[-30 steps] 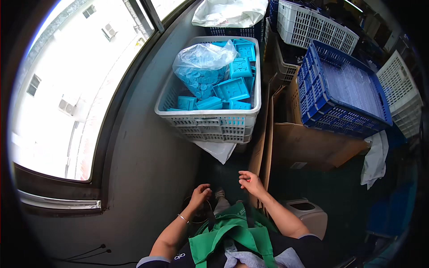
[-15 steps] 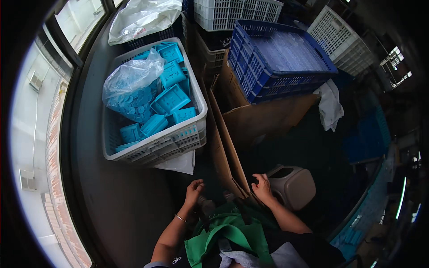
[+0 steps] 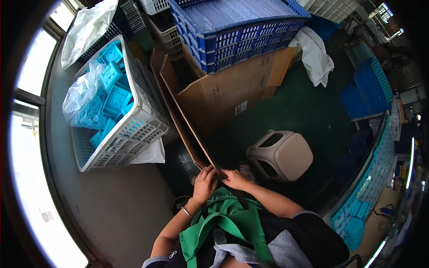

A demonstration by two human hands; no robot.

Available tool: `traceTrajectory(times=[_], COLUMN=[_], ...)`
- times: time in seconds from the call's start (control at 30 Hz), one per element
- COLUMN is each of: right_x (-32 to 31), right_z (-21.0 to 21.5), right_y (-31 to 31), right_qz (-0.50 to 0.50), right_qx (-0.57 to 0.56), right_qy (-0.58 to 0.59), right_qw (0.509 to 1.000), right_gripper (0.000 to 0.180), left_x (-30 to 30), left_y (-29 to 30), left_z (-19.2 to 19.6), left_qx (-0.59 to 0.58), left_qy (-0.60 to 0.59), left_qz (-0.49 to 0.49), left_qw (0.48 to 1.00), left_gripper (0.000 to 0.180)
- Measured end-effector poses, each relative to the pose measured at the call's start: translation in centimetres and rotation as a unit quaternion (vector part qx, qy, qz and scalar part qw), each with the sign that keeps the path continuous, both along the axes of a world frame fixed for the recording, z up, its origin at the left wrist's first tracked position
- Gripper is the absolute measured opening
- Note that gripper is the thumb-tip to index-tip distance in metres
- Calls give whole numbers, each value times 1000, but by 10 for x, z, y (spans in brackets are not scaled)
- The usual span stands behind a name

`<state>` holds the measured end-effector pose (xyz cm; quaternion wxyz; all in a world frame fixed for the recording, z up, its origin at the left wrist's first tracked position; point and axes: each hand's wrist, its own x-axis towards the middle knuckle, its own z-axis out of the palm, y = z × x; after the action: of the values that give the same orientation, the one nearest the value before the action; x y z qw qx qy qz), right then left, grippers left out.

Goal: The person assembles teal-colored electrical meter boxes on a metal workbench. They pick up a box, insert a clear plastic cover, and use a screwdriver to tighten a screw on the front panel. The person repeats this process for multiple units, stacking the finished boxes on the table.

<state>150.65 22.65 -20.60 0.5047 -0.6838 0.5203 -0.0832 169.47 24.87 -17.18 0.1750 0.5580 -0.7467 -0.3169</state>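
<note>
Far to my left, a white crate (image 3: 127, 145) stands below the window, filled with bright blue plastic parts (image 3: 118, 100) and a clear bag (image 3: 78, 102) of small blue pieces. Next to it on the right, a brown cardboard sheet (image 3: 183, 129) stands folded on edge, running from beside the crate toward my body, so its near end comes right in front of my apron (image 3: 214, 227). My left hand (image 3: 203, 187), a bracelet (image 3: 186, 212) on its wrist, is at that near end, the fingers bent and close together with their tips on the cardboard; I have only a narrow gap between fingers and thumb, and I cannot tell whether they pinch it firmly. Just beside it, my right hand (image 3: 234, 179) reaches to the same end, fingers half curled and pointing left, the tips at the edge; how tightly they close is hidden. Beyond my hands, a blue crate (image 3: 243, 47) sits above more cardboard. Farther right come a beige stool (image 3: 290, 156), near my right forearm but apart from it, and a crumpled white sack (image 3: 315, 58).
</note>
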Motion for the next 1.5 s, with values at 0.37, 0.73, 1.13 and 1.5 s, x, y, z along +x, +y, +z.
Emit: traceTrajectory(times=[0.37, 0.73, 1.13, 1.5], right_x=[-289, -278, -220, -142], right_z=[4, 52, 292, 293], right_y=[-3, -89, -385, -576], right_qz=[-97, -138, -117, 41], right_qx=[95, 35, -302, -81], right_qy=[257, 151, -52, 515], right_qw=[957, 978, 945, 852], right_gripper=[38, 44, 30, 48], left_x=[-102, -32, 12, -121], left_y=[2, 42, -235, -639], left_z=[-53, -79, 78, 202], left_qx=[122, 126, 237, -177], left_qy=[-293, -328, -210, 47], left_qz=[-323, -307, -204, -269], left_qw=[892, 885, 927, 945], left_gripper=[32, 34, 24, 32])
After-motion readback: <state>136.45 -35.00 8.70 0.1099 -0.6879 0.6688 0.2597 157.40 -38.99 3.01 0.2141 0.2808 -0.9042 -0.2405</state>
